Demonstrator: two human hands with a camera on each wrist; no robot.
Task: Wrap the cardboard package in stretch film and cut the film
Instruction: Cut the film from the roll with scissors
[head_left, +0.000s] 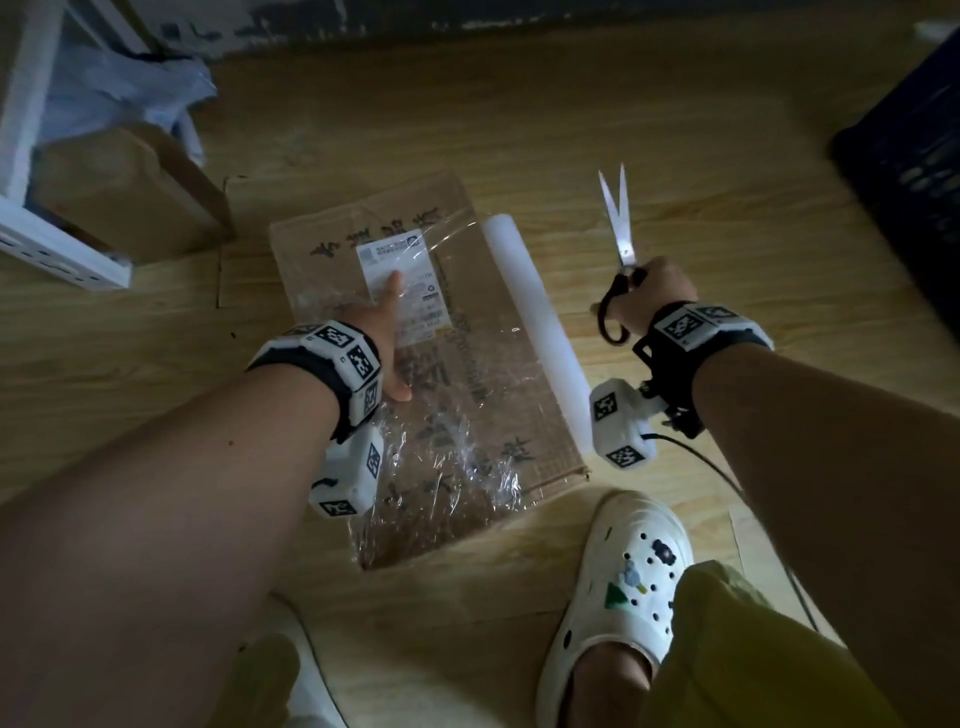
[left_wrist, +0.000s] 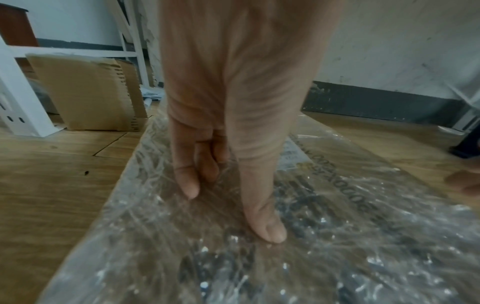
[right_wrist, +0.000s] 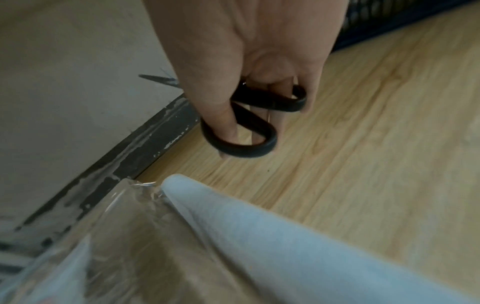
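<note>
the flat cardboard package (head_left: 415, 364) lies on the wood floor, the stretch film roll (head_left: 535, 322) along its right edge. left hand (head_left: 382, 338) presses flat on the film; right hand (head_left: 649, 301) grips parted scissors (head_left: 618, 223), right of the package. a sideways cut could snag or tear the film.

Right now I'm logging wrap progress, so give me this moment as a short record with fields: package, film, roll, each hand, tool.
package: cardboard package lies flat on the wooden floor
film: stretch film covers its top, not yet cut from the roll
roll: film roll lies along the package's right edge
left hand: left hand presses flat on the filmed top, fingers straight
right hand: right hand grips the scissors, held above the floor right of the roll
tool: scissors, blades apart, pointing away
</note>
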